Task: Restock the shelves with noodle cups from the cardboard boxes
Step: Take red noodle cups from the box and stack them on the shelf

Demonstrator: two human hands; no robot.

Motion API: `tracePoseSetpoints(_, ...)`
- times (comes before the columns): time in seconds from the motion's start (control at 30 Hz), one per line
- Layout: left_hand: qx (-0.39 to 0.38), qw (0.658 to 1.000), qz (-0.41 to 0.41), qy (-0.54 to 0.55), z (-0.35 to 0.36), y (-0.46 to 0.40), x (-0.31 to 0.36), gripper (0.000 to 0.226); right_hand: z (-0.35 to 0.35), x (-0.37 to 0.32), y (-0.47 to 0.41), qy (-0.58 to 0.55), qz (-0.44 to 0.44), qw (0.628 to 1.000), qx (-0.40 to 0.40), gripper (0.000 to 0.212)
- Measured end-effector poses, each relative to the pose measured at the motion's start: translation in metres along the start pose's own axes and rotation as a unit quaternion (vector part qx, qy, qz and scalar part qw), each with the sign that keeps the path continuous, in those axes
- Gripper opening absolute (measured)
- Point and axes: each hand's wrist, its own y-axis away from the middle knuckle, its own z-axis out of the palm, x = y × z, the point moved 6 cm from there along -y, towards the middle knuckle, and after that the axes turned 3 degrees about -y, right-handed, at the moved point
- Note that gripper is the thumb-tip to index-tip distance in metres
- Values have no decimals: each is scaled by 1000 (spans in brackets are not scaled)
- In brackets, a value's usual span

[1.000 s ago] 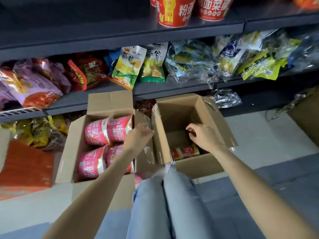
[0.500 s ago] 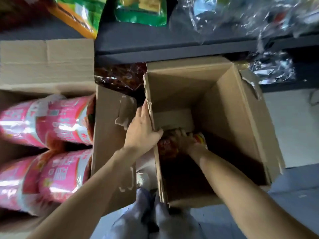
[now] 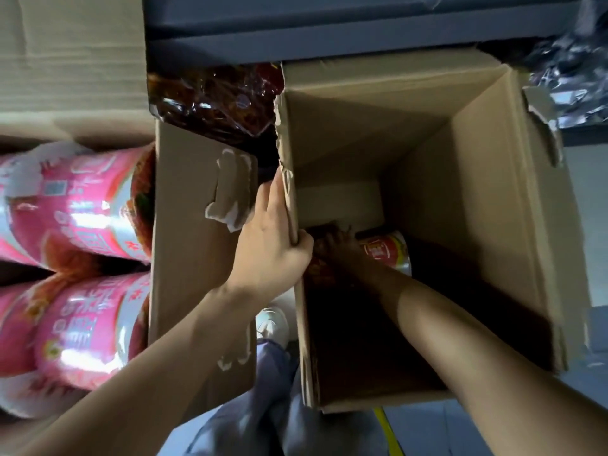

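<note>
An open cardboard box [image 3: 493,199] stands on the floor in front of me, nearly empty. At its dark bottom lies a red noodle cup [image 3: 386,250] on its side. My right hand [image 3: 339,248] reaches deep into the box and lies on that cup, its fingers curled over it in shadow. My left hand [image 3: 273,238] grips the box's left wall, thumb inside and fingers outside. A second open box [image 3: 190,258] at the left holds several pink noodle cups [image 3: 75,205] on their sides.
A dark shelf edge [image 3: 329,44] runs along the top, close above both boxes. A dark red snack bag [image 3: 217,97] sits behind the gap between the boxes. Clear-wrapped packs [image 3: 572,67] lie at the upper right. My knees and a white shoe [image 3: 273,324] show below.
My head has leaned in closer over the right box. The right hand went from the box's opening down to the red cup. The left hand moved onto the box wall and holds it.
</note>
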Motion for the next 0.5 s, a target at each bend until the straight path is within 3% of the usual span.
tracePoseSetpoints(0.1, 6, 1000, 1, -7, 0, 0, 1, 77, -25, 8, 12, 37, 91, 995, 17, 71)
tracePoseSetpoints(0.23, 2, 1000, -9, -15, -1, 0, 3, 81, -87, 13, 69, 16, 158, 983, 92, 124)
tracePoseSetpoints(0.33, 4, 1000, -10, -27, -9, 8, 11, 104, -129, 9, 125, 19, 157, 968, 195, 128)
tracePoseSetpoints(0.4, 43, 998, 38, -13, -25, 20, 28, 115, -155, 2, 164, 53, 131, 954, 265, 128)
tracePoseSetpoints(0.5, 61, 993, 83, 64, -51, 32, 51, 101, -185, -9, 216, 95, 97, 928, 346, 125)
